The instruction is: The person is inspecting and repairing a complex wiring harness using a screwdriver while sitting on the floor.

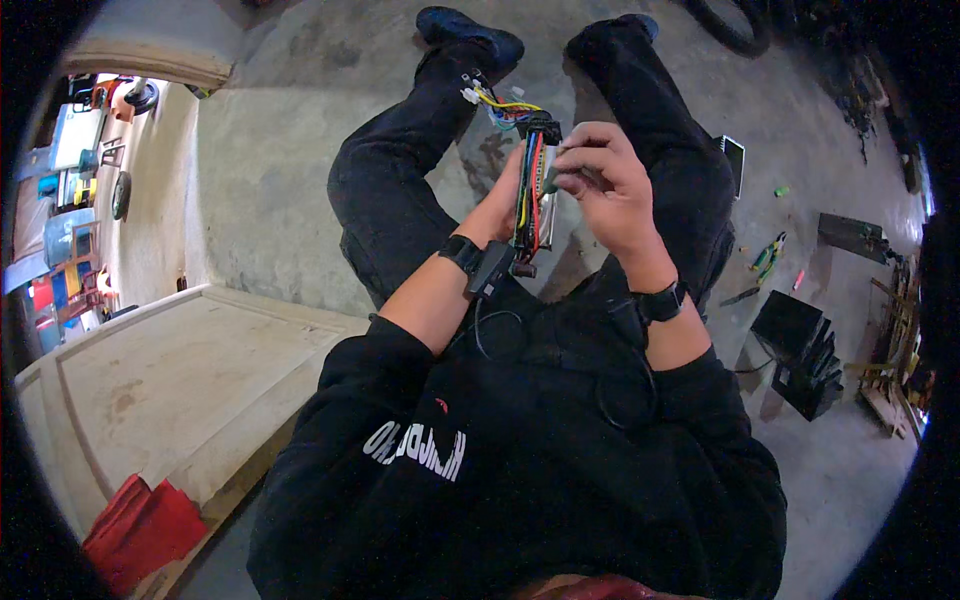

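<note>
Between my raised knees is a long, narrow circuit board in an open housing, with red, yellow, blue and black wires running along its length. From its far end fans a bundle of coloured wires with white plugs. My left hand is closed around the left side of this wired circuit board; its fingers are largely hidden behind it. At the right edge, my right hand has its fingers curled and thumb pinched around something small and dark that I cannot make out. Dark bands with cabled boxes sit on both wrists.
Right of my leg, the concrete floor holds pliers with green-yellow handles, stacked black pieces, a dark metal part and a dark panel. A pale wooden panel with red cloth lies left.
</note>
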Motion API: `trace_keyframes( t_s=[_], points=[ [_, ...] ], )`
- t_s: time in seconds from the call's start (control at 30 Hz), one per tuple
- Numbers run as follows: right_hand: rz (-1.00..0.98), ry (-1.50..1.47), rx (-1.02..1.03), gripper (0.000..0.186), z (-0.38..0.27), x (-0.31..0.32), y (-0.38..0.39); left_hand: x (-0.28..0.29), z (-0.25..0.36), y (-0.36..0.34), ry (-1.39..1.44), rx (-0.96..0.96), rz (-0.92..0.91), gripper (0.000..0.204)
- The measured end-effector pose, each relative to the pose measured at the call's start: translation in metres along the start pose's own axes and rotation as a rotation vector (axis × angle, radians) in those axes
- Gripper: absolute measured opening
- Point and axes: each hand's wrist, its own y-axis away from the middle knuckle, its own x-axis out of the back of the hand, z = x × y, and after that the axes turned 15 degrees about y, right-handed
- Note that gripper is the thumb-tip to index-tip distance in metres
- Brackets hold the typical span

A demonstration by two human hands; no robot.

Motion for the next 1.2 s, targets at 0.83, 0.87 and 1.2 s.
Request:
trace_keyframes(
  t_s=[0.83,0.87,1.2],
  points=[
    [-0.033,0.054,0.084,0.029,0.004,0.0,-0.007,0.014,-0.003,-0.014,-0.022,0.024,0.054,0.051],
    [0.002,0.099,0.092,0.029,0.004,0.0,-0.005,0.008,-0.003,-0.009,-0.039,0.02,0.067,0.05],
    [0.0,0.078,0.087,0.034,0.0,0.0,-0.006,0.001,-0.005,-0.01,0.003,-0.024,0.072,0.049]
  ],
)
